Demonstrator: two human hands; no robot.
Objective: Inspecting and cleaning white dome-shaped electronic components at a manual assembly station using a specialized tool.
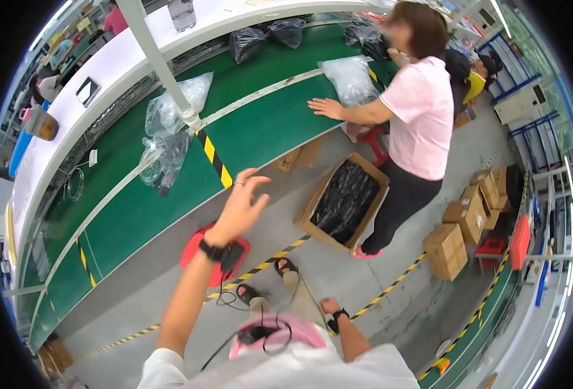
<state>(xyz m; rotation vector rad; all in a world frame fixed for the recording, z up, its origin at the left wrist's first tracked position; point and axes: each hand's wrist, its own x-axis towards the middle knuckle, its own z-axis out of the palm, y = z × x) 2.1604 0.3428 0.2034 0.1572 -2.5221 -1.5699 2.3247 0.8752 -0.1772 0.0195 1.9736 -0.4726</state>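
My left hand (238, 206) is raised in front of me, near the front edge of the green-topped bench (267, 113). Its fingers are spread and slightly bent, with nothing in them. Below its wrist is a red stool (192, 256), partly hidden by my arm. My right hand (330, 305) hangs low beside my leg, fingers curled in, and I see nothing in it. On the bench, clear plastic bags (199, 91) and a greyish clear bag (166, 159) lie beyond my left hand. Farther right, a full clear bag (351, 78) lies by a co-worker.
A co-worker (419, 117) in pink stands at the bench, one hand on its surface. At their feet is an open cardboard box (344, 201) full of black plastic. Closed cartons (445, 249) stack at right. A white post (153, 55) rises from the bench. Black bags (247, 44) lie farther back.
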